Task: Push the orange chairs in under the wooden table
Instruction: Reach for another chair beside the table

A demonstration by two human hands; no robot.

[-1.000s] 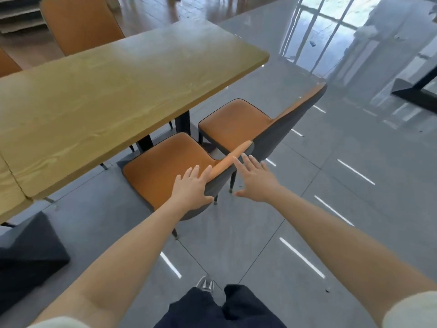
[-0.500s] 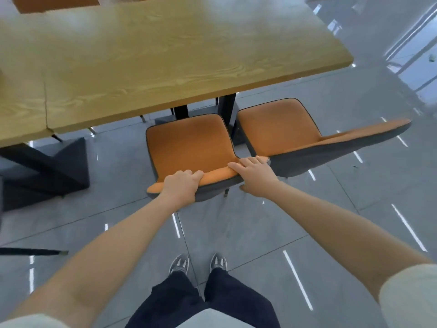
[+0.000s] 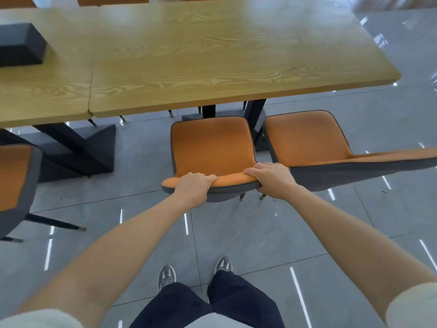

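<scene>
An orange chair [image 3: 211, 147] with a grey shell stands in front of me, its seat just short of the wooden table [image 3: 212, 55] edge. My left hand [image 3: 195, 188] is closed over the top of its backrest on the left. My right hand [image 3: 272, 178] grips the backrest's right end. A second orange chair [image 3: 307, 140] stands close on the right, its backrest stretching toward the right edge. A third orange chair [image 3: 14, 181] shows at the far left.
A dark box [image 3: 20, 45] lies on the adjoining table at the left. Black table legs and a base [image 3: 78, 147] stand under the tables. More orange chair backs [image 3: 113, 0] line the far side. Glossy grey floor tiles surround my feet [image 3: 166, 276].
I stepped round behind the chair, so the view now faces the table squarely. Both hands went from reaching toward the backrest to gripping its top edge.
</scene>
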